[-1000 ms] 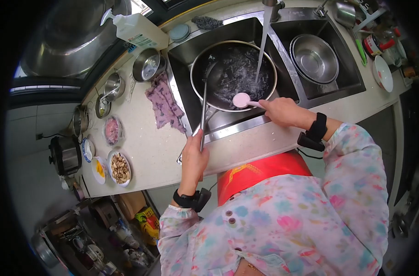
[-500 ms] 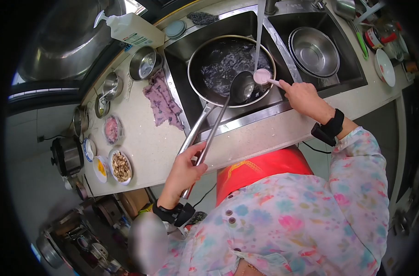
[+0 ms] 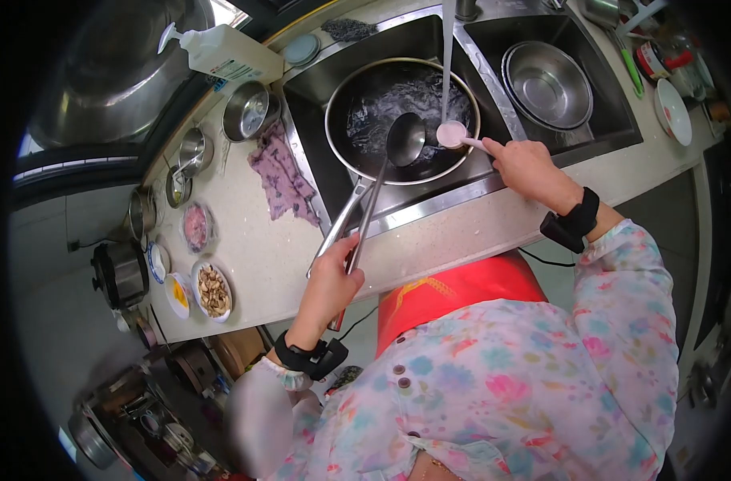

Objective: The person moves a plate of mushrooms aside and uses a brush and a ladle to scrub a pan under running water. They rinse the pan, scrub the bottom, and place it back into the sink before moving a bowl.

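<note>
My left hand is closed around the handle of a metal ladle. The ladle's dark bowl is over the frying pan, close to the water. With my right hand I grip the thin handle of a small pale pink scoop, held over the pan's right side. The wide dark frying pan sits in the left sink basin, its long metal handle pointing toward me beside the ladle. A stream of water falls from the tap into the pan, just behind the scoop, and the water inside is rippling.
Nested steel bowls stand in the right basin. Left of the sink are a purple cloth, a steel pot and a white pump bottle. Farther left are a plate of cut mushrooms and wrapped meat.
The ladle's bowl has shifted left and slightly away from me, leaving a gap to the scoop. My left hand has moved a little with it. The scoop has moved only slightly left.
</note>
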